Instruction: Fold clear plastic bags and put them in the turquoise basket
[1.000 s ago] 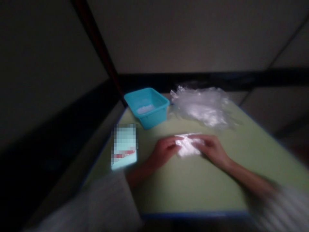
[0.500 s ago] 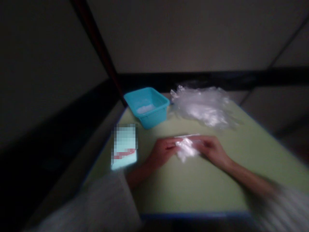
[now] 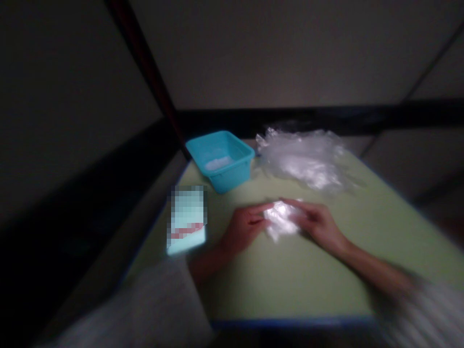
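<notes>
Between my two hands is a small, crumpled clear plastic bag point(image 3: 281, 220), shiny with glare, just above or on the table. My left hand point(image 3: 244, 227) grips its left side between thumb and fingers. On the right side, my right hand point(image 3: 315, 222) pinches it, with the index finger reaching along the top edge. Blur and glare hide whether anything is inside the bag. Behind my hands lies a heap of clear plastic bags point(image 3: 308, 159). A turquoise plastic basin point(image 3: 232, 179) stands at the back left, with something whitish in its bottom.
The yellow-green table point(image 3: 290, 290) has a blue edge. Left of my left hand lies a lit, pixelated phone-like screen point(image 3: 186, 217). A wall point(image 3: 290, 53) rises behind the table, and the room is dark.
My right index finger has moved left along the bag's top edge. The bag's upper part looks folded down or flatter, and both hands stay on it.
</notes>
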`<state>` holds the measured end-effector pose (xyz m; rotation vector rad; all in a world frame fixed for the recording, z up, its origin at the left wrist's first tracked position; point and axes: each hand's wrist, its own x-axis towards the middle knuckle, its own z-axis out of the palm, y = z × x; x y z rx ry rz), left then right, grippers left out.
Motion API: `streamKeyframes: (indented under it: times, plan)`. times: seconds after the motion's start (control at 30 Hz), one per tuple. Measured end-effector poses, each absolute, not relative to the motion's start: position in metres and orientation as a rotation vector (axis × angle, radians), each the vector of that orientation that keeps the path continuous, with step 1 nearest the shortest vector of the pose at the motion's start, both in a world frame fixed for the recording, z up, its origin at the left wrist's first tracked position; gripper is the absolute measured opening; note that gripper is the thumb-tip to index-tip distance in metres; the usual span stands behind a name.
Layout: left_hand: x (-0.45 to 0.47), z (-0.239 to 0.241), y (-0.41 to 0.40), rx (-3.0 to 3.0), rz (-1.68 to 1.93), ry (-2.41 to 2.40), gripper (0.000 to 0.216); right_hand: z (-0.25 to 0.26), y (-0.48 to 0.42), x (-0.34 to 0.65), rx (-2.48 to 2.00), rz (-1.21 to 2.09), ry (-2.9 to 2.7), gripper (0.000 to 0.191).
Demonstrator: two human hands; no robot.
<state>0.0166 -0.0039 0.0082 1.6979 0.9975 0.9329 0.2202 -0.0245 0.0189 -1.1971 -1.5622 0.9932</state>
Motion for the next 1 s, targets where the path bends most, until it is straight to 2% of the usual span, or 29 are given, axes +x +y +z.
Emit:
streamKeyframes:
  times: [0.7, 1.0]
  plan:
    - [0.0164, 0.0088, -0.0054, 1.669, 0.902, 0.991, 0.052, 0.0222, -0.0254, 0.2194, -1.241, 1.008, -1.557, 0.050]
    - [0.0168, 0.0154, -0.0087, 1.632, 0.891, 0.996, 0.055, 0.0184, -0.0232, 0.2219, -1.214, 0.897, -1.619, 0.051]
